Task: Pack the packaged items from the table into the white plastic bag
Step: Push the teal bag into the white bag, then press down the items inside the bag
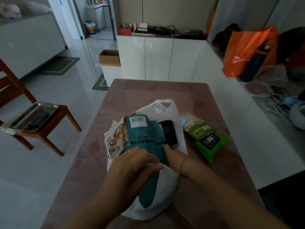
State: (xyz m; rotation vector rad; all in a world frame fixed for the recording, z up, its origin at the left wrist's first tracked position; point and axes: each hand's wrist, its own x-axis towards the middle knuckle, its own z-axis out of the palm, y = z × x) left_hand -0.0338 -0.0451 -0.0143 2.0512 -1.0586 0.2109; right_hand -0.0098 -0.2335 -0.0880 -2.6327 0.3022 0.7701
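Note:
The white plastic bag (171, 113) lies on the pink table (148, 91), its mouth toward me. A teal package (143, 133) with a barcode label sits half inside it, beside a brown-and-white snack pack (113, 142) and a black item (168, 131). My left hand (132, 164) grips the bag's near edge against the teal package. My right hand (171, 152) touches the teal package's right side, fingers partly hidden in the bag. To the right, outside the bag, lie a green wet-wipes pack (211, 144) and a green-and-beige pouch (196, 124).
A wooden stool (49, 129) with a metal tray (33, 116) stands to the left. White cabinets (158, 58) are behind the table. An orange bag (247, 50), a dark bottle (254, 63) and cables (279, 95) crowd the counter on the right. A cardboard box (109, 57) sits beyond the table.

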